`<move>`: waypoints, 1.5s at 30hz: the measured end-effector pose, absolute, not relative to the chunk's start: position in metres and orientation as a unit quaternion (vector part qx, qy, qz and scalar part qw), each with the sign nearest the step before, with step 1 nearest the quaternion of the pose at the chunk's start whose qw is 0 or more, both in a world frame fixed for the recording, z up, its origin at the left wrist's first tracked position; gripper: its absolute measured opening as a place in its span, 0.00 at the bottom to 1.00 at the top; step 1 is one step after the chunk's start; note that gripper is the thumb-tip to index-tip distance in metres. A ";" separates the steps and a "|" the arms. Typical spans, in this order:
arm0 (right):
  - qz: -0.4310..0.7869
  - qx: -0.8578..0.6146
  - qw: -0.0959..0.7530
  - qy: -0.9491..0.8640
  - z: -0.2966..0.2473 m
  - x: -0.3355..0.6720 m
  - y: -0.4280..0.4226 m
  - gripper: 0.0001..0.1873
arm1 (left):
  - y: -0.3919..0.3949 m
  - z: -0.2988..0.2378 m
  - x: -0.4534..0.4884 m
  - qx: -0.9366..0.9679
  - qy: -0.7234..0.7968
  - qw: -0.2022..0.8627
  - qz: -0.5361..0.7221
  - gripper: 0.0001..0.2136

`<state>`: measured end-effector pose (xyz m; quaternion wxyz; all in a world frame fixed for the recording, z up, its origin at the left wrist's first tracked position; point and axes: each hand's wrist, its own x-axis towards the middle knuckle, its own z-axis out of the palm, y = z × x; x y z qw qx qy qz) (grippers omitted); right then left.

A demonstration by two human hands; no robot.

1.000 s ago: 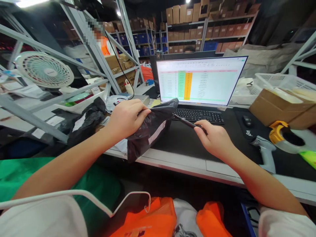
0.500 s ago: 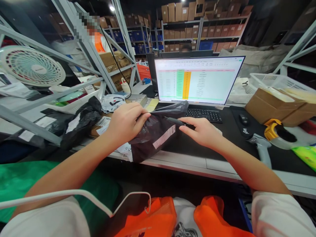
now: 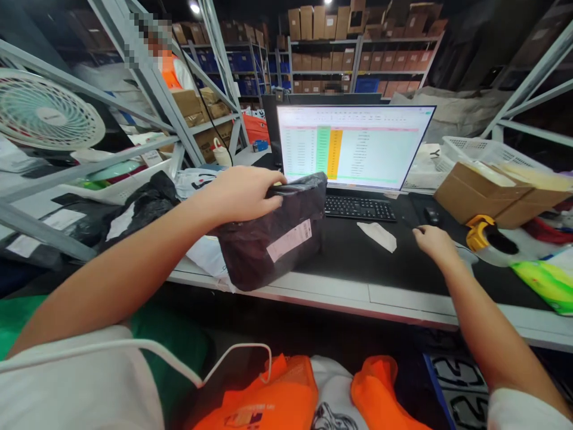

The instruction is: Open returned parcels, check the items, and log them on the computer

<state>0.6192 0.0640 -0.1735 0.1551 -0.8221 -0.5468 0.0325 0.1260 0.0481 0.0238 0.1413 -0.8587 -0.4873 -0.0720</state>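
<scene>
Above the black-topped counter, right hand is withdrawing from a black plastic parcel, its grip unclear; left hand alone is gripping the parcel's top.

Left hand gripping, forearm slanting inward; right hand lower, fingers curled, arm extended forward.

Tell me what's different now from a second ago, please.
The right hand has moved away from the black bag, rightward to beside the mouse. The dark tool shows faintly at its fingertips; whether it's still gripped, I can't tell. White paper it had mostly covered now shows on the desk. The left hand still holds the bag's top; keyboard and monitor stay put.
</scene>
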 end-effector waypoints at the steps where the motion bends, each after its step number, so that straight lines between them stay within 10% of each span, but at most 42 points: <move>1: 0.023 -0.821 0.155 -0.549 -0.176 0.602 0.059 0.22 | 0.056 0.027 0.135 -0.862 -0.485 0.138 -0.049 0.20; 6: -0.035 -0.515 0.428 -0.742 -0.137 0.474 0.030 0.17 | 0.083 0.038 0.170 -0.893 -0.448 0.039 -0.015 0.19; 12: -0.056 -0.293 0.507 -0.808 -0.094 0.360 0.026 0.21 | 0.062 0.039 0.173 -0.925 -0.375 -0.056 -0.026 0.19; 25: -0.171 -0.187 0.438 -0.862 -0.123 0.410 0.013 0.11 | 0.087 0.031 0.087 -0.858 -0.446 0.256 -0.015 0.18; 34: -0.039 -0.224 0.452 -0.863 -0.123 0.380 0.020 0.10 | 0.060 0.035 0.135 -0.868 -0.447 0.190 -0.100 0.17; 40: 0.046 -0.219 0.504 -0.834 -0.125 0.354 0.035 0.10 | 0.048 0.005 0.155 -0.844 -0.515 0.119 0.095 0.16; 45: 0.151 -0.323 0.555 -0.752 -0.132 0.349 0.080 0.27 | 0.057 -0.009 0.149 -0.841 -0.526 0.060 0.106 0.19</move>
